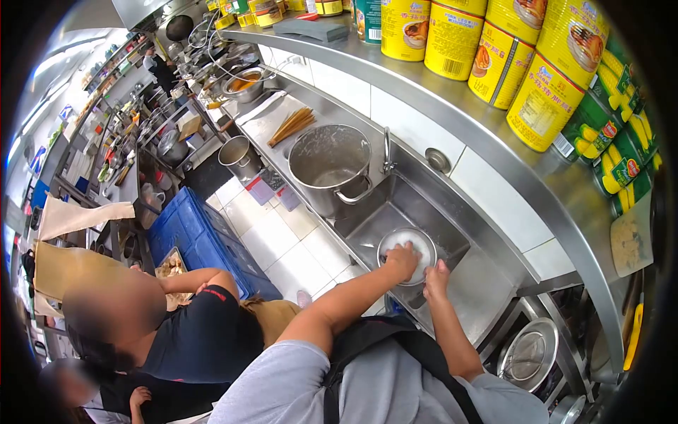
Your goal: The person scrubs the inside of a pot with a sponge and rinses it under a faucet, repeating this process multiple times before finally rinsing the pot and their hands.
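Sink: rectangular stainless steel sink (484, 286), holding the bowl.
Pot: large steel stockpot (330, 166), at the bowl's 10 o'clock.
Bowl: round shallow metal bowl (418, 242), low in the basin.
Left hand (401, 258): pressed inside the bowl at 7 o'clock; grip unclear.
Right hand (436, 277): clasping the rim at 5 o'clock.
Tip: hold the rim steady and rub in circles.

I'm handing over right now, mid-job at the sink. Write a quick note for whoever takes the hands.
Left hand: pressed on the face of the round dish in the sink. Whether it holds a cloth cannot be seen.
Right hand: at the dish's near rim, apparently steadying it.
Nearby: large steel pot on the counter beside the sink, with the tap next to it.
Done: the dish is in the basin with both hands on it.
Left: the dish is not yet out of the sink. Whether it is clean cannot be told.
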The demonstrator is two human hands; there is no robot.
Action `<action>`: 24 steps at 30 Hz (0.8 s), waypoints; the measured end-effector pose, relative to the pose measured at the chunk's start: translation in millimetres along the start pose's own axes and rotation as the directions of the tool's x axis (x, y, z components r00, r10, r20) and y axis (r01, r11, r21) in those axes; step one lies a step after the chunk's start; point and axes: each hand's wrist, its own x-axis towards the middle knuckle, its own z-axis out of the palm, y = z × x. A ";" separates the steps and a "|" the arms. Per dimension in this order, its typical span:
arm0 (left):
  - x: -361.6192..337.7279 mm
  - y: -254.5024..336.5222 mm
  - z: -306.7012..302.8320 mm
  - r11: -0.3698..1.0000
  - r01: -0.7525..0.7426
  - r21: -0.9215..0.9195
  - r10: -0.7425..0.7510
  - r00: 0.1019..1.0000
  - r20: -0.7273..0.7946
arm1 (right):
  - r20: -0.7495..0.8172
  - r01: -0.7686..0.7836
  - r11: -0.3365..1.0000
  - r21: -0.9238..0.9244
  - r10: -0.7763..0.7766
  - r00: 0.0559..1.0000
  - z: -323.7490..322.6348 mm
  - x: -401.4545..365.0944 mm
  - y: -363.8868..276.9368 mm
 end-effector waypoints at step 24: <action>6.2 -156.1 -176.1 -0.491 -0.417 -0.765 -0.210 0.909 -0.360 | -0.706 0.109 0.956 0.272 0.121 0.698 -193.0 20.1 -1.1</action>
